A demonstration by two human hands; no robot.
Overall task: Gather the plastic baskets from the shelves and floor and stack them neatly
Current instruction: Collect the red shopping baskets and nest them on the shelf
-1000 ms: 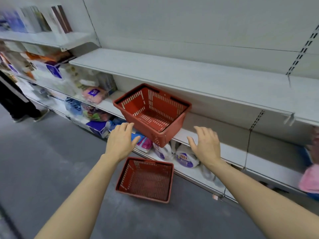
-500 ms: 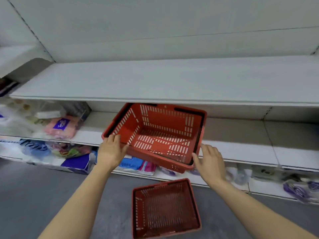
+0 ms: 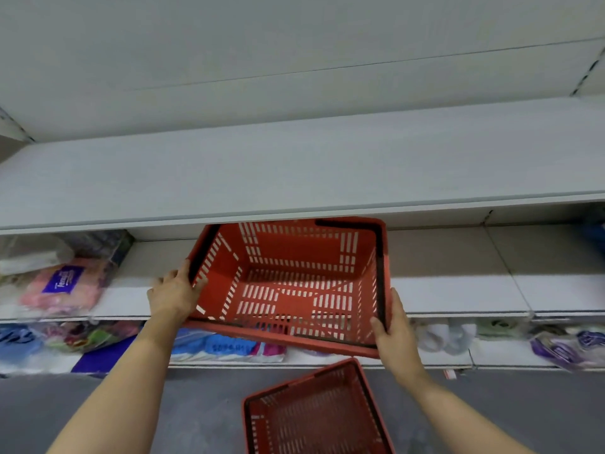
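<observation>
A red slotted plastic basket [image 3: 294,280] with black handles folded along its rim sits tilted toward me on the middle shelf [image 3: 458,293], overhanging the shelf's front edge. My left hand [image 3: 173,293] grips its left rim and my right hand [image 3: 391,329] grips its right front corner. A second red basket [image 3: 314,414] rests on the grey floor directly below, its near part cut off by the frame's bottom edge.
A wide white shelf [image 3: 294,172] juts out just above the held basket. Packaged tissue and goods [image 3: 62,283] fill the shelves at left, and more packs [image 3: 563,345] lie on the bottom shelf at right. Grey floor [image 3: 491,407] lies beside the lower basket.
Both hands went from reaching with open fingers to closing on the shelf basket's two sides. I have stepped closer, so the basket and shelves fill more of the view.
</observation>
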